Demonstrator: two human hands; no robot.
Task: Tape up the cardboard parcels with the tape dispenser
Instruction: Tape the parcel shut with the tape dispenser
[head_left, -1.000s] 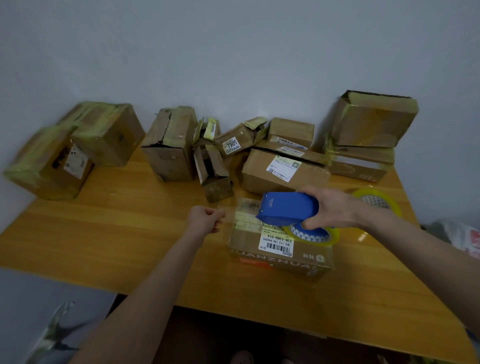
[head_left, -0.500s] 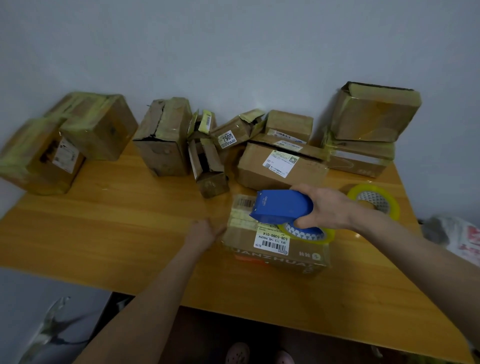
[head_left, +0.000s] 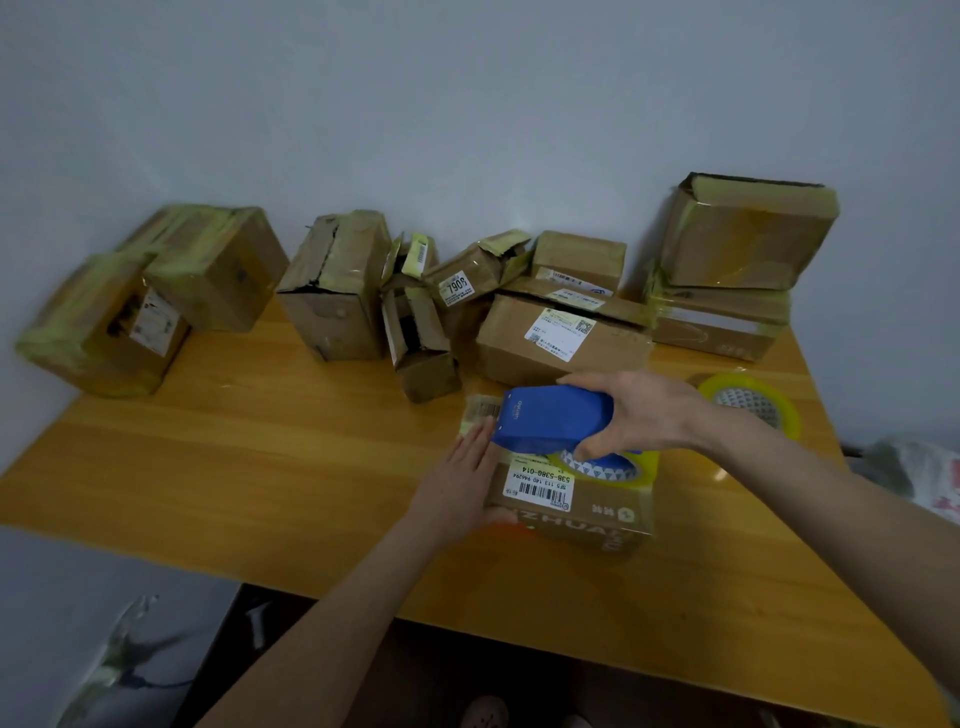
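Right hand (head_left: 641, 413) grips dispenser (head_left: 550, 423) over parcel (head_left: 582, 512), axis running left-right; left hand (head_left: 460, 480) flat, fingers straight, pressing parcel's left end

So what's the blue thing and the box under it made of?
The blue tape dispenser looks like hard plastic: smooth, evenly coloured, with moulded edges. The box under it looks like brown cardboard: dull, papery, with a stuck-on white label.

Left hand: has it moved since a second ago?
Yes. The left hand has gone right, from beside the parcel onto its left end, fingers flat near the tape dispenser.
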